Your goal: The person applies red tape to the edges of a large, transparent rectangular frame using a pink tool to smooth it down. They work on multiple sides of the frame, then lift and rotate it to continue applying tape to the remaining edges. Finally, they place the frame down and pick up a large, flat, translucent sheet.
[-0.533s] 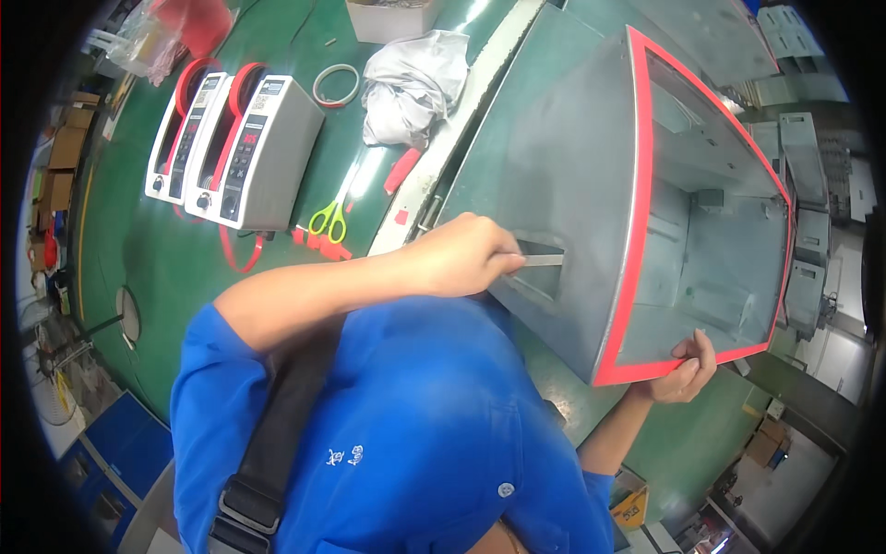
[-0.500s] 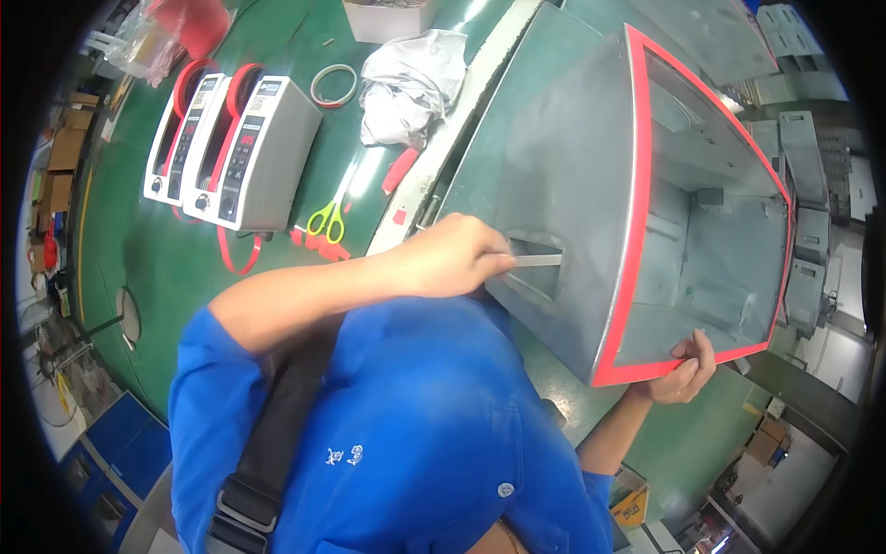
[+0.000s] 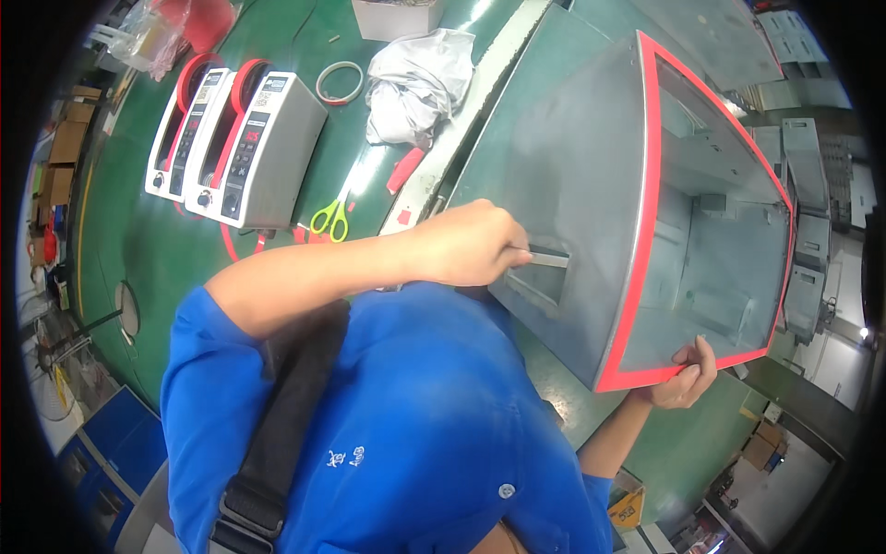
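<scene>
A large grey metal box (image 3: 572,194) lies before me, its open front edged with red tape (image 3: 631,305). A rectangular cutout (image 3: 544,294) is in its near side wall. My left hand (image 3: 475,245) is closed in a pinch at this cutout, on a thin, pale flat strip (image 3: 551,260) reaching across the cutout's upper part. What the strip is made of, I cannot make out. My right hand (image 3: 685,377) curls round the taped lower edge of the box's front, thumb inside the opening and the other fingers partly hidden.
On the green tabletop at left stand two white tape dispensers (image 3: 263,152) with red tape. Nearby lie a tape roll (image 3: 340,83), yellow-green scissors (image 3: 329,222), a crumpled white cloth (image 3: 415,88) and red tape scraps. A white carton (image 3: 397,18) stands behind; more grey metal boxes (image 3: 805,166) are at right.
My left hand has moved slightly right, closer to the cutout, and less of the strip shows beyond the fingers. My right hand keeps its place on the taped edge.
</scene>
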A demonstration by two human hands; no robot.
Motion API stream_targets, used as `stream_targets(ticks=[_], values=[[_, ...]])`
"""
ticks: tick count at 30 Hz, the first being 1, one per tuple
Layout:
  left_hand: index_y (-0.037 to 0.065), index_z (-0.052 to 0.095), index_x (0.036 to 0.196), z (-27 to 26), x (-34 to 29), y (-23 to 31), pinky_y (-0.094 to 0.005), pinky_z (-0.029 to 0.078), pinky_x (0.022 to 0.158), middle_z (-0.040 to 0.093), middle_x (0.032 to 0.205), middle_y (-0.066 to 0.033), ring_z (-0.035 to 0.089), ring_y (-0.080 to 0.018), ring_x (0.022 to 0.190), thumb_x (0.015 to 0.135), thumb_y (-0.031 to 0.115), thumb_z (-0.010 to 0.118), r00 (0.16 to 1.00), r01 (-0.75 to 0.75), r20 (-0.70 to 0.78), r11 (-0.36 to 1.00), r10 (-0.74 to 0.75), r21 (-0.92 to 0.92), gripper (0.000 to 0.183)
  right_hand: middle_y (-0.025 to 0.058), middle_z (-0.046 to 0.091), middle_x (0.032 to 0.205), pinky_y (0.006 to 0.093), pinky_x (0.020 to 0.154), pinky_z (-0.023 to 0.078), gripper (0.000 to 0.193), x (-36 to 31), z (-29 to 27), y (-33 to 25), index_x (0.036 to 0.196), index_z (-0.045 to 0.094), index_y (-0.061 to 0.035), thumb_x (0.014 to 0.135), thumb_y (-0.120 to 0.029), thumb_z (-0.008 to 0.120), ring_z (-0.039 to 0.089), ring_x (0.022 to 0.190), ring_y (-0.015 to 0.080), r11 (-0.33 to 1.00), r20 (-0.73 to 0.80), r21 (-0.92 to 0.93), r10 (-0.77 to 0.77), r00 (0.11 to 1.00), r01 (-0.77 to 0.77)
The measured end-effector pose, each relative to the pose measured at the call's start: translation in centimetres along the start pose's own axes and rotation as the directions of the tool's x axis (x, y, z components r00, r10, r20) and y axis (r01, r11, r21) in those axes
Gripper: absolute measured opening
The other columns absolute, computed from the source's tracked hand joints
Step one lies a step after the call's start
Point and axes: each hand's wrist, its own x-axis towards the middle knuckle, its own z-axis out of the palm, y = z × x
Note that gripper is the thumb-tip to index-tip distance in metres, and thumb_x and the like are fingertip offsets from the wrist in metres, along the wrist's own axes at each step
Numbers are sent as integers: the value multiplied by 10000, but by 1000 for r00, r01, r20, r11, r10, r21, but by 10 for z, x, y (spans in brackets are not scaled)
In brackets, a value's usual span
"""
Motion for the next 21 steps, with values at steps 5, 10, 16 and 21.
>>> stream_targets(ticks=[5,10,16,21], values=[[-14,599,757,-5,-1,0,-361,429,575,570,631,-168,555,-323,599,806,128,540,997,46,65,997,-50,69,161,105,490,704,251,471,314,345,5,6,-3,878,559,83,758,-160,347,397,523,132,998,11,-18,-60,998,60],[-20,616,758,-4,-8,0,-384,442,616,582,662,-196,569,-355,644,798,134,534,994,66,86,998,-64,-12,179,102,483,689,251,472,314,349,3,3,-3,872,561,82,757,-166,344,395,516,134,997,-2,-51,-56,998,56],[-22,604,759,12,-17,-3,-337,430,597,576,652,-160,567,-270,618,814,117,517,996,5,90,995,4,-95,173,103,483,687,253,477,315,350,2,3,-4,868,561,83,753,-165,342,396,517,139,999,10,-14,-46,999,46],[-19,606,781,7,-8,4,-328,433,601,573,650,-147,561,-245,611,827,128,502,986,109,134,990,-96,-92,186,99,476,677,257,482,315,349,2,3,-3,870,559,83,754,-167,345,398,522,140,998,9,-42,-55,998,55]])
